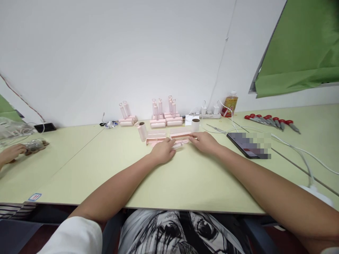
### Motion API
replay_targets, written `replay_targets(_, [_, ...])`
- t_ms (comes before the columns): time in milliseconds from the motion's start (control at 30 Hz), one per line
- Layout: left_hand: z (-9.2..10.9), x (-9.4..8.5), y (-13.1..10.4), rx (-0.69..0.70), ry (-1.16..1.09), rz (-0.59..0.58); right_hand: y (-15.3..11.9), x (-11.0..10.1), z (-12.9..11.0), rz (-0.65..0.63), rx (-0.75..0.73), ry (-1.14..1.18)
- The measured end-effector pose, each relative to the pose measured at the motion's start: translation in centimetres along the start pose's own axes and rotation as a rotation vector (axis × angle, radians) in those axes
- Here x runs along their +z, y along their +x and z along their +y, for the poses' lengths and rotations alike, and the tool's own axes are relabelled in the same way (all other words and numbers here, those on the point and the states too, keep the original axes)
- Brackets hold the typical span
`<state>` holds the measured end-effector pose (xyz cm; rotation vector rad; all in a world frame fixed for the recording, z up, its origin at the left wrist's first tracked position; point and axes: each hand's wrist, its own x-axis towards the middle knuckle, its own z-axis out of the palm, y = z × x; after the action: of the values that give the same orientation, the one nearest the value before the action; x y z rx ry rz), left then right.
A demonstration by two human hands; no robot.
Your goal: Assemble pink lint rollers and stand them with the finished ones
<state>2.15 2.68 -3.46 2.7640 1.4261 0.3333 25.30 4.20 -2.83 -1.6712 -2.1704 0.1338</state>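
My left hand (162, 151) is closed around a small clear-and-pink plastic piece (177, 145) just above the table. My right hand (205, 141) is closed, with thumb and fingers pinching the end of a pink looped part (184, 141). Behind my hands lie an open pink plastic case (156, 135) and, to its right, a second open pink case (180, 134). A pink roller (142, 132) stands upright at the left, and a white paper roll (195, 125) stands behind my right hand. My fingers partly hide the small parts.
Several pink cases with upright looped rollers (173, 107) stand along the wall. To the right are a phone (246, 145), scissors (215, 128), white cables, a power strip (212, 115), a drink bottle (230, 104) and several red-capped markers (277, 122). Another person's hand (12, 154) is at far left.
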Motion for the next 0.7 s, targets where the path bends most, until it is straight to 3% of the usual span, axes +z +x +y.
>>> replay_targets(700, [-0.4,0.6,0.2,0.028,-0.073,0.033,0.1,0.7,-1.1,-0.109,0.051,-0.223])
